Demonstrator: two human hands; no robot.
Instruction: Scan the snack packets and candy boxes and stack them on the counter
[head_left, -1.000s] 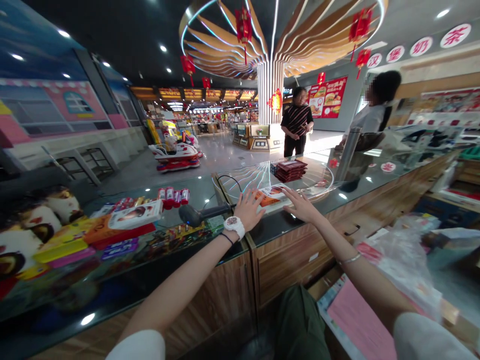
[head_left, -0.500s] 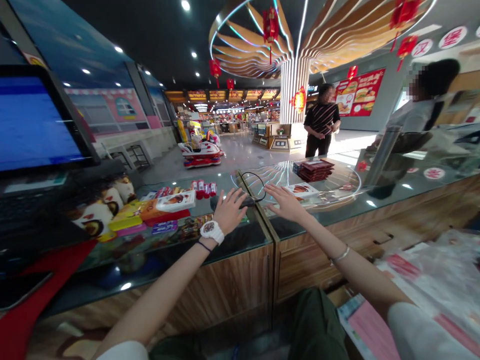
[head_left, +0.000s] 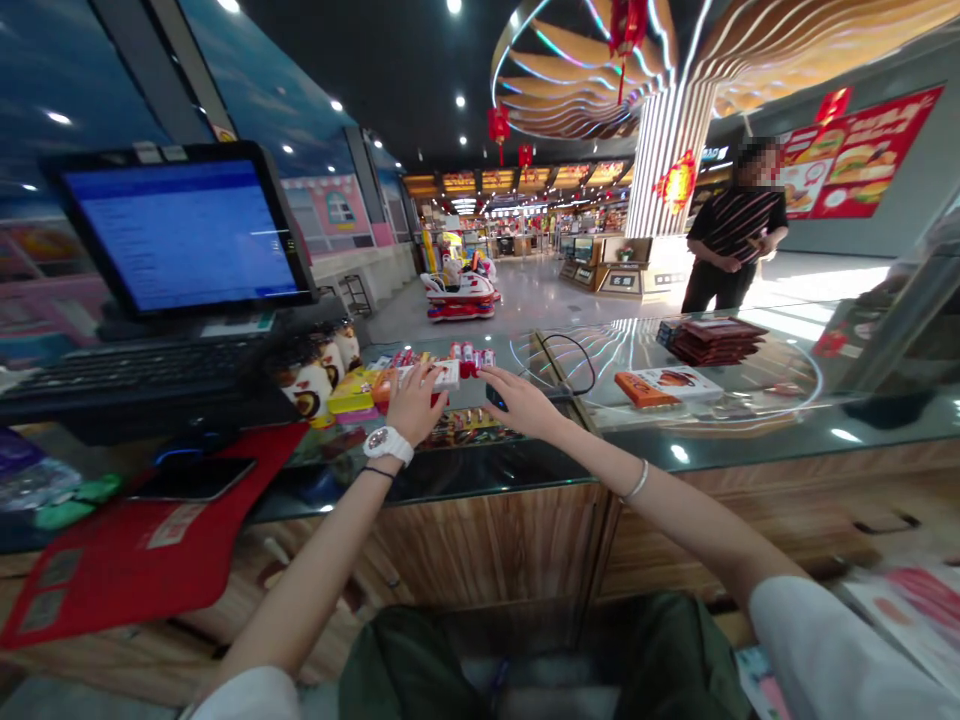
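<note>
My left hand (head_left: 414,402), with a white watch on its wrist, is over the near side of a white and orange box (head_left: 448,375). Its fingers are outstretched and slightly apart; whether they press on the box I cannot tell. To its right, my right hand (head_left: 525,404) reaches leftward with straight fingers, a silver bangle on the forearm. Its fingertips are close to several small red and white packs (head_left: 466,354) and partly cover a dark object (head_left: 495,396) with a black cable. Yellow packaging (head_left: 352,390) lies left of my left hand. Neither hand visibly grips anything.
A monitor (head_left: 187,235) and keyboard (head_left: 142,365) stand left, above a phone (head_left: 196,479) on a red mat (head_left: 161,560). Farther right on the glass counter (head_left: 757,440) are an orange-white box (head_left: 667,386) and stacked dark red packs (head_left: 716,342). A person (head_left: 735,230) stands beyond.
The view has swung left, bringing the keyboard and phone into sight. Both hands have moved left along the counter, the left one from the dark object to the white and orange box.
</note>
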